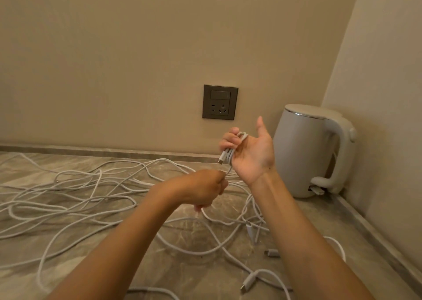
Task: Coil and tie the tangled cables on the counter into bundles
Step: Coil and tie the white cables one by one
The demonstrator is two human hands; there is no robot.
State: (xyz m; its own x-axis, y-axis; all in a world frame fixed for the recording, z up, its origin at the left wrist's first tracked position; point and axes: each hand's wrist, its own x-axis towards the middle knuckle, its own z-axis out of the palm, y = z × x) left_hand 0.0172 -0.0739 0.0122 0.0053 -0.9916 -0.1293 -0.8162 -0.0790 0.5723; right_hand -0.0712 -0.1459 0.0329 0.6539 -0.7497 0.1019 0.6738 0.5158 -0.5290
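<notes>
Tangled cables (80,199) sprawl across the counter (338,217), mostly left of both hands. Right hand (251,156) is raised, fingers curled round a small coil (228,153) with near-vertical loops. Left hand (205,189), directly below, pinches the feed strand (229,169) rising into it.

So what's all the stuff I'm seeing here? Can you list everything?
Tangled cables: number unclear, white, spread across the counter.
Cable being coiled: one, white, looped in the raised hand.
Loose cable plugs: at least three, white, near right of the counter.
Electric kettle: one, white, back right corner.
Wall socket: one, dark grey, on the wall above the counter.
Counter: one, grey-brown marble.
Wall: beige, behind and to the right.
Right hand: raised, fingers curled round the loops.
Left hand: lower, pinches that cable's tail.
</notes>
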